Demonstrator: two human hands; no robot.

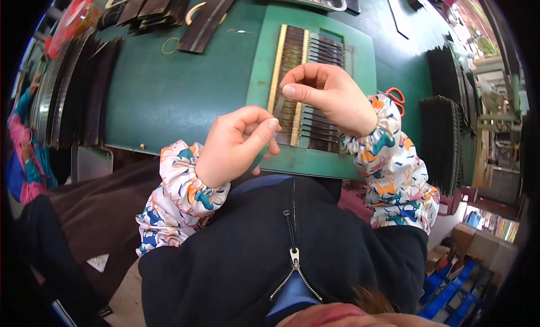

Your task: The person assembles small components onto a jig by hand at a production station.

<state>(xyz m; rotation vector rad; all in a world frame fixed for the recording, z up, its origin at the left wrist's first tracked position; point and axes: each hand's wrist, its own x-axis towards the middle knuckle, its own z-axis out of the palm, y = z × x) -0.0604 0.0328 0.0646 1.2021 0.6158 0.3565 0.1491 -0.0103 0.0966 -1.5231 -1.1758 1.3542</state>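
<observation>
**Inspector A:** Starting with the hands: the left hand (pixel 239 144) is curled, thumb pressed against the forefinger in a pinch. Whatever sits in that pinch is too thin to make out. The right hand (pixel 326 93) is likewise bunched, fingertips drawn together, thumb extended toward the left hand. The two hands are near each other but not touching.

**Inspector B:** And what lies beneath them?

**Inspector A:** A flat green rectangular work board (pixel 259 79) on the dark green tabletop (pixel 169 91). On it, directly under the right hand, rows of dark brown narrow strips (pixel 292 51) are set between pale tan upright rails (pixel 277 62). Whether the right hand touches those strips cannot be told; it appears to hover just above them.

**Inspector B:** Surroundings?

**Inspector A:** Beyond the left hand, to its far side, stacks of dark brown long strips (pixel 73 91) fan out on the tabletop. Further strips (pixel 208 17) lie beyond the board. Beside the right wrist, red-handled scissors (pixel 396 96); past them, black ribbed stacks (pixel 441 141). Both forearms wear patterned white sleeve covers (pixel 394 169).
</observation>
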